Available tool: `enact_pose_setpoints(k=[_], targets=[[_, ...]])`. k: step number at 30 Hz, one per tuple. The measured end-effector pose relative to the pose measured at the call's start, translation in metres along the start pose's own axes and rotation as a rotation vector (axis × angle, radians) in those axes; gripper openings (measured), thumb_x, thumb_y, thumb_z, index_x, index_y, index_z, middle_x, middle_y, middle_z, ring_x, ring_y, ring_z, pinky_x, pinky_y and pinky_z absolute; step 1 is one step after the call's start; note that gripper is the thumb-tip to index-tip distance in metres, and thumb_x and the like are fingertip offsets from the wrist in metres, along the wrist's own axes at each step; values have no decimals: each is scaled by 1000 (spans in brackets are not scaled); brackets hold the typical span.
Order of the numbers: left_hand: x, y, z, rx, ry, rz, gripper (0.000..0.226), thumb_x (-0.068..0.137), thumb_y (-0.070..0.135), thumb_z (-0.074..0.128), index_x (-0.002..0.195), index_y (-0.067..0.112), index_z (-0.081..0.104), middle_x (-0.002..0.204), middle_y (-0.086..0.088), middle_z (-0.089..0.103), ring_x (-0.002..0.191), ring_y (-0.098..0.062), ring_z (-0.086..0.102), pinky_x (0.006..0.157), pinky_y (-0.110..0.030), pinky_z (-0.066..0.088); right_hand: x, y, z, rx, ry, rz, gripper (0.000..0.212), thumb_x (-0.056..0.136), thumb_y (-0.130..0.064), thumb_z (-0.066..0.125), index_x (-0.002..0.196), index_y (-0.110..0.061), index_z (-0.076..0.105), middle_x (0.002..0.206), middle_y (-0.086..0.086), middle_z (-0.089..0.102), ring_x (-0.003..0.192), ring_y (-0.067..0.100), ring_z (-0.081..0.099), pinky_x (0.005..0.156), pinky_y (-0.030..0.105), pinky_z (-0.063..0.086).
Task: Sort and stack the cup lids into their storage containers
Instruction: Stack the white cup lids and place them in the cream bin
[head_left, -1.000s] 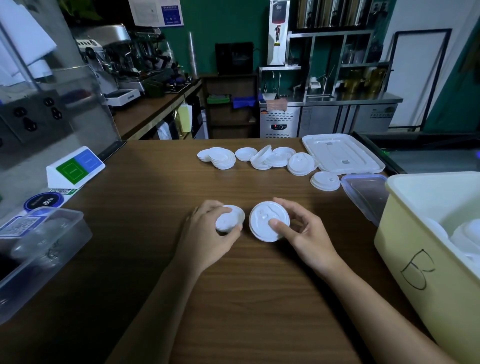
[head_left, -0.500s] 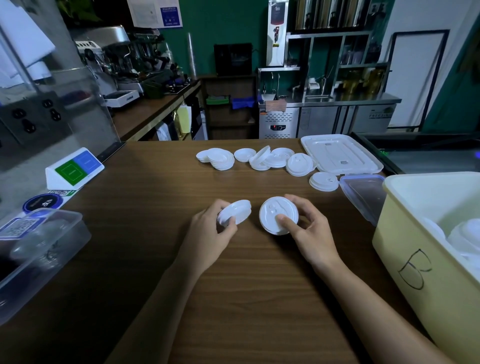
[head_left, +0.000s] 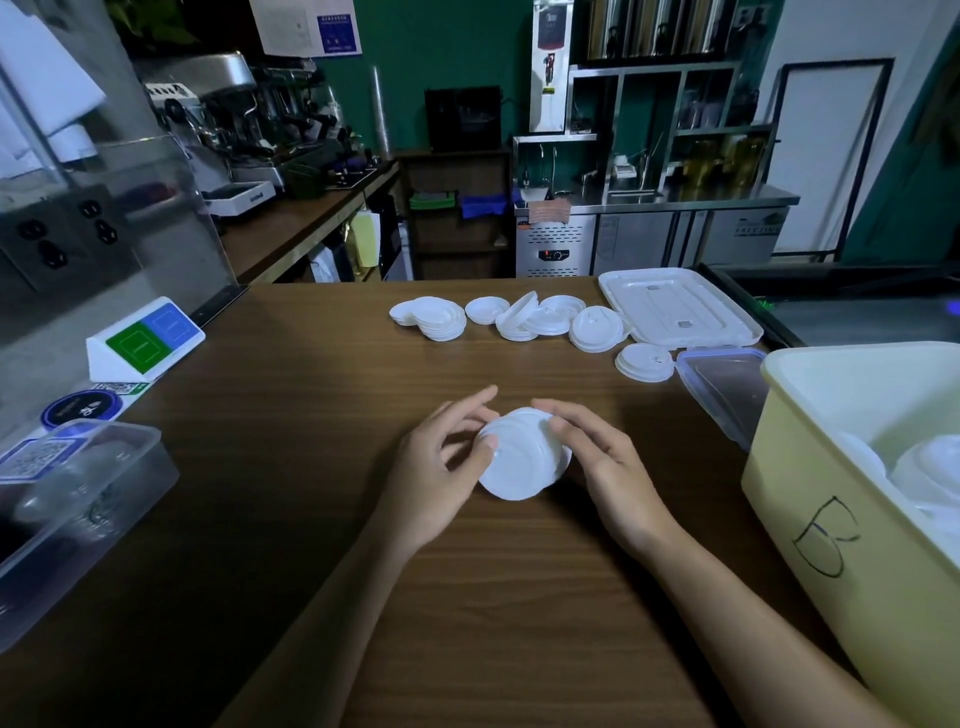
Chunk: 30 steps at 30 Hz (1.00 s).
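We pinch lid stack between left hand and right hand; light, thin, slippery (probably flexes), so grip rims.

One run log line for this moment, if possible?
step: stacking lids | left hand: on lid stack | right hand: on same stack | bin B: holds lids

Both forearms are bare to the frame's near edge, and the left hand and right hand wear nothing.
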<state>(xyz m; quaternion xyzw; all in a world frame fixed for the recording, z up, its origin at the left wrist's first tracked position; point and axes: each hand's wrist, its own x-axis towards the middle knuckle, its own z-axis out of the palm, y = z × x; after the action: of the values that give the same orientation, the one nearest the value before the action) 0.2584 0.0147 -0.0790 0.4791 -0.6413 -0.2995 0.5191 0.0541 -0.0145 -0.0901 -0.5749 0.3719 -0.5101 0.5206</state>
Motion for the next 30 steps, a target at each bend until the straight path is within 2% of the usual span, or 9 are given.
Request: enact_pose_setpoints(k=[2, 4, 9, 13, 15, 18, 23, 26, 30], targets=[[-1, 3, 3, -41, 32, 1, 42, 97, 8, 72, 136, 23, 67, 115, 8, 74, 116, -14, 69, 100, -26, 55, -4, -2, 4, 8, -19, -8, 33, 96, -33, 76, 126, -20, 74, 123, -7, 76, 117, 8, 69, 97, 25, 52], [-2, 4, 7, -60, 80, 3, 39, 94, 9, 76, 130, 21, 70, 112, 8, 76, 113, -12, 70, 98, -25, 56, -6, 0, 6, 9, -24, -29, 36, 93, -22, 77, 128, -17, 72, 121, -4, 77, 110, 7, 71, 91, 21, 54], [-2, 1, 14, -58, 165, -57, 29, 92, 22, 79, 121, 21, 75, 115, 10, 76, 114, -5, 70, 100, -29, 56, -3, 1, 4, 43, -17, -35, 35, 94, -13, 76, 128, -16, 72, 121, -1, 77, 113, 9, 71, 92, 22, 54], [1, -5, 12, -192, 47, -167, 40, 91, 37, 75, 126, 18, 73, 121, 6, 77, 119, -8, 69, 106, -38, 54, -4, 2, 2, 116, -31, -11, 37, 92, -16, 75, 129, -13, 72, 122, 4, 77, 115, 14, 70, 97, 28, 56], [2, -6, 12, -246, 19, -178, 41, 89, 36, 75, 124, 15, 73, 118, 3, 78, 117, -11, 70, 102, -33, 55, -3, 4, 1, 131, -32, -3, 38, 91, -17, 75, 129, -11, 71, 121, 7, 77, 114, 17, 70, 99, 30, 56], [1, -8, 13, -284, 37, -176, 34, 88, 27, 79, 117, 12, 75, 110, -1, 79, 108, -13, 74, 92, -24, 56, -5, 4, 1, 159, -33, 29, 37, 90, -13, 74, 126, -6, 71, 118, 12, 77, 109, 19, 70, 93, 29, 57], [1, -12, 17, -297, 27, -159, 28, 86, 24, 85, 110, 13, 76, 103, -3, 80, 100, -16, 76, 87, -24, 58, -10, 4, -5, 154, -36, 62, 31, 94, -1, 70, 125, -3, 70, 113, 15, 77, 104, 20, 71, 88, 27, 57], [1, -12, 19, -272, 41, -137, 23, 89, 22, 82, 110, 12, 76, 105, 0, 80, 103, -15, 74, 90, -24, 56, -18, -1, -4, 47, -30, 8, 40, 95, -4, 71, 134, -11, 66, 114, 8, 77, 105, 15, 71, 91, 28, 58], [-4, -12, 24, -180, -67, -127, 31, 95, 31, 75, 124, 20, 74, 111, 5, 78, 111, -8, 71, 100, -23, 53, -32, -5, -15, -72, 11, -34, 33, 97, -11, 71, 130, -13, 71, 122, 5, 77, 114, 16, 70, 96, 27, 55]])
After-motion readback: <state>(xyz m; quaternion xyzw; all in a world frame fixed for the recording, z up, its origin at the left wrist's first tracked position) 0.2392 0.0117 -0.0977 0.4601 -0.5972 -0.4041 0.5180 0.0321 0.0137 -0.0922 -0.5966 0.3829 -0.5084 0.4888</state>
